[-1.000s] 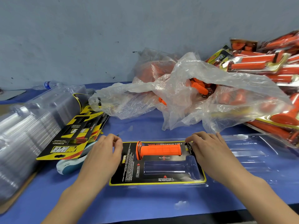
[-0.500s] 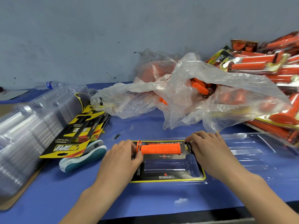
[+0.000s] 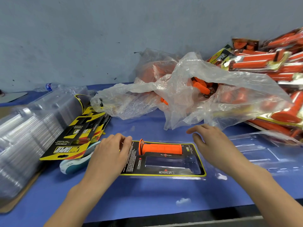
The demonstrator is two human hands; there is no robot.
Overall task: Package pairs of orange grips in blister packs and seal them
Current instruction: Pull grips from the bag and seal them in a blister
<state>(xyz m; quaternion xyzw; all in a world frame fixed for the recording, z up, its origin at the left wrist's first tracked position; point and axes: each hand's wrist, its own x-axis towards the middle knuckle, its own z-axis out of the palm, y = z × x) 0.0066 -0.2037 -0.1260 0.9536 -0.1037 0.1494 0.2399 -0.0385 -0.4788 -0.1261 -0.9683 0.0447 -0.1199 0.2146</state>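
Right hand (image 3: pixel 211 141) has lifted off the blister pack (image 3: pixel 164 173) at 3 o'clock, loose and empty, likely after orange grips (image 3: pixel 201 88) at 12; left hand (image 3: pixel 111 154), relaxed, steadies 9 o'clock.

The blister pack (image 3: pixel 165 173) lies on the surface (image 3: pixel 147 199), one handle (image 3: pixel 161 149) in its far pocket. To its left lie printed cards (image 3: pixel 68 145) and stacked shells (image 3: pixel 24 136), behind it a plastic bag (image 3: pixel 213 82), and behind to the right finished packs (image 3: pixel 255 63).
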